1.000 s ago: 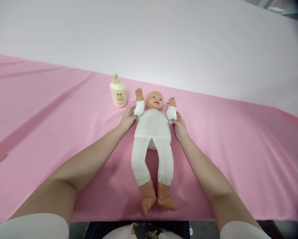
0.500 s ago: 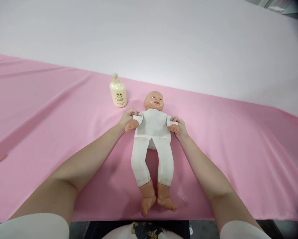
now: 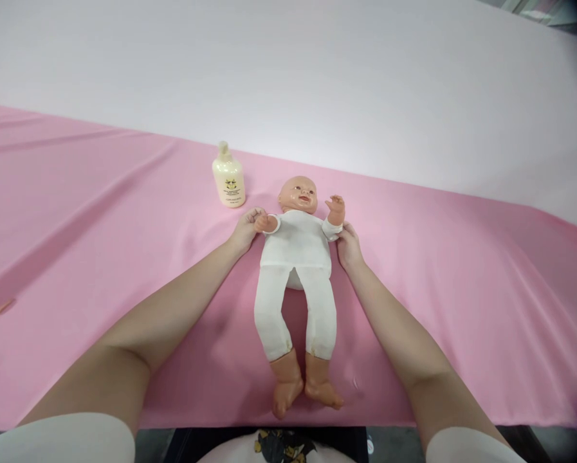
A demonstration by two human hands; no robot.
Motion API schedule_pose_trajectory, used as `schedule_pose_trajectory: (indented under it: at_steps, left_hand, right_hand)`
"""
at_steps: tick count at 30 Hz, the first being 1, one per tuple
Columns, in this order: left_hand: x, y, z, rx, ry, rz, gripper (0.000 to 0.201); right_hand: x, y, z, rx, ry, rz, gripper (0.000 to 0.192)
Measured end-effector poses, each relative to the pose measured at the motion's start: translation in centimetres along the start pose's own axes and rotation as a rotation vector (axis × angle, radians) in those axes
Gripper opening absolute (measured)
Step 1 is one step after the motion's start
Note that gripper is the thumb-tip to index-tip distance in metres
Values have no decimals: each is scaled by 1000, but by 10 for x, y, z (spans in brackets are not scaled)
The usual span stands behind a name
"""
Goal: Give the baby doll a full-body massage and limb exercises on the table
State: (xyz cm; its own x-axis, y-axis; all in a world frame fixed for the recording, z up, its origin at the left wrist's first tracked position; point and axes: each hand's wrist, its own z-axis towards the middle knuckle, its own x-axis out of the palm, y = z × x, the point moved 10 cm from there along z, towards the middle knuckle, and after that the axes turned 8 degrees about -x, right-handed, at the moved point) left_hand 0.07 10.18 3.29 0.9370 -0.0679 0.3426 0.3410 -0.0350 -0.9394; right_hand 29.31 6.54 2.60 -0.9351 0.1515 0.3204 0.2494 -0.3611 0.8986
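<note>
A baby doll [image 3: 295, 241] with a white cloth body lies on its back, head away from me and feet toward me. My left hand [image 3: 244, 231] is closed at the doll's arm [image 3: 269, 224] on the left, its fingertips partly hidden behind that arm. On the other side, my right hand [image 3: 350, 246] has its fingers closed at the sleeve of the doll's raised arm [image 3: 333, 222]. That arm's small hand points up and away from me. Beyond my left hand, a cream pump bottle [image 3: 229, 180] with a dark printed label stands upright.
A pink cloth [image 3: 462, 270] with a few folds covers the table. Behind it spreads a white surface [image 3: 288, 77]. At the far left lies a small brownish piece [image 3: 6, 307]. The table's front edge runs just below the doll's feet.
Both doll arms have swung up and away from me, from hanging at the sides. My hands have stayed at the arms, shifting only slightly. The bottle has not moved.
</note>
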Motion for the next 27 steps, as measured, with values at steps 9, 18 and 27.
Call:
schedule_pose_trajectory:
  at_steps: [9,18,27]
  left_hand:
    - [10,-4,-5,50,70,114,46]
    - [-2,-14,-9,221,-52,408,29]
    - [-1,-15,-10,197,-79,504,30]
  right_hand:
    - [-6,10,-3,-76,-17,-138,44]
    - [0,15,-4,-141,26,-166,43]
    - [0,18,-4,-190,69,-500,39]
